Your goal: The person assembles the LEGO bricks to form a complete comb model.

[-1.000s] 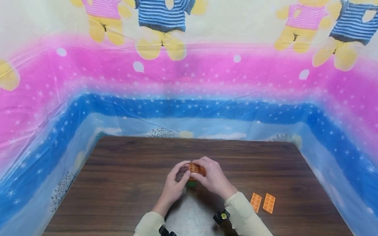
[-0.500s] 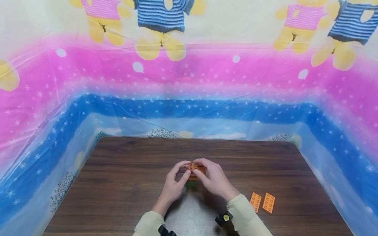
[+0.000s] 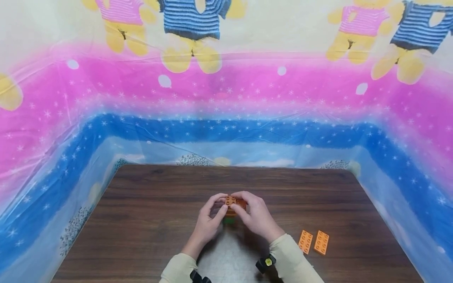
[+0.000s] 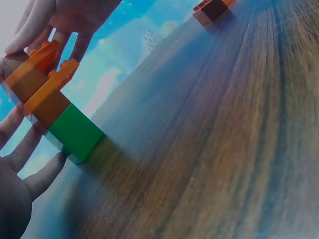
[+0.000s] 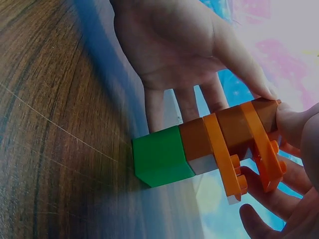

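A tower of toy building bricks stands upright on the table. It has a green brick at the bottom and brown bricks above. Two thin orange plates are layered between the brown bricks and jut out to one side. My left hand holds the tower from the left, its thumb at the top brown brick and fingers spread along the side. From the right, my right hand has its thumb and fingertips on the upper part of the tower, pinching near the top. The fingers partly hide the upper bricks.
Two loose orange plates with studs lie side by side on the brown wooden table, right of the right forearm. A patterned cloth hangs around the table's back and sides.
The right thumb has shifted up from the tower's near side to the top brick. The left hand keeps its hold. The tower and loose plates stay in place.
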A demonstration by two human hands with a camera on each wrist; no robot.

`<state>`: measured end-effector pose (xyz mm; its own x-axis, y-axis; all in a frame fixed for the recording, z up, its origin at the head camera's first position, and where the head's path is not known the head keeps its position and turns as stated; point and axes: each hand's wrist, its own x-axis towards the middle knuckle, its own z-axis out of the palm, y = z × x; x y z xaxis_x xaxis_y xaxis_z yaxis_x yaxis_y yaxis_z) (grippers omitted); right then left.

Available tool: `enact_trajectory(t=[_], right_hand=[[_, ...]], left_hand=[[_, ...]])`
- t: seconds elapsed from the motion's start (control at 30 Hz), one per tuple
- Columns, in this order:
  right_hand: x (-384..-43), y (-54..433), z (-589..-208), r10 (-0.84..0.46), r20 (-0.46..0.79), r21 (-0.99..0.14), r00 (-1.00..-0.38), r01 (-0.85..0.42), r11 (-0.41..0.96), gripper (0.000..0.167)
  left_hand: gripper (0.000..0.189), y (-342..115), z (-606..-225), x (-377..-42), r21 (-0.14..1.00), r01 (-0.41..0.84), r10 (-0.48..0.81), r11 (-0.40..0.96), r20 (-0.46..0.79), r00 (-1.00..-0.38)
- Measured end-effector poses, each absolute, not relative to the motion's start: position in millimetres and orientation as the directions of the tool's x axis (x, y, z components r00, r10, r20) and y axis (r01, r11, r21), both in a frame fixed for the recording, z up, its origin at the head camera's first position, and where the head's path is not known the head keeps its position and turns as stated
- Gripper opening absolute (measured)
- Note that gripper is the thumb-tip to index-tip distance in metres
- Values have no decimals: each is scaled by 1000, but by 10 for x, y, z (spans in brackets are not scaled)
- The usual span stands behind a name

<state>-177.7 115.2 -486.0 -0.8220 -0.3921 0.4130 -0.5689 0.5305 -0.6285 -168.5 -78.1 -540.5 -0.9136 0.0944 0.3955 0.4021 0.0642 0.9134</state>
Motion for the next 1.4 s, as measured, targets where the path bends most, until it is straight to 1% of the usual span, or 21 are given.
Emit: enact_trajectory(t=[0.13, 0.4, 0.77, 0.97, 1.17, 1.4], right_hand=[[-1784, 1169, -4887, -385, 403, -652, -830, -556, 516, 26], [-1787, 1175, -4863, -396, 402, -645, -826, -562, 518, 25], [-1784, 1151, -4872, -393, 376, -692, -839, -536, 483, 25], [-1784, 1146, -4856, -397, 384, -662, -833, -549, 511, 26], [-1778, 1166, -4840, -407, 388, -614, -827, -561, 556, 30], [-1750, 1292, -4816, -422, 398, -595, -814, -580, 556, 37]], left_hand=[[32, -775, -5437, -1694, 913, 401, 96, 69, 394, -914], [32, -766, -5459, -1708, 917, 393, 104, 67, 385, -917], [32, -796, -5455, -1702, 912, 404, 109, 75, 396, -912], [32, -803, -5454, -1704, 911, 405, 108, 79, 397, -912], [32, -788, -5446, -1705, 912, 404, 113, 73, 394, -912], [32, -794, -5438, -1690, 916, 395, 103, 75, 386, -916]])
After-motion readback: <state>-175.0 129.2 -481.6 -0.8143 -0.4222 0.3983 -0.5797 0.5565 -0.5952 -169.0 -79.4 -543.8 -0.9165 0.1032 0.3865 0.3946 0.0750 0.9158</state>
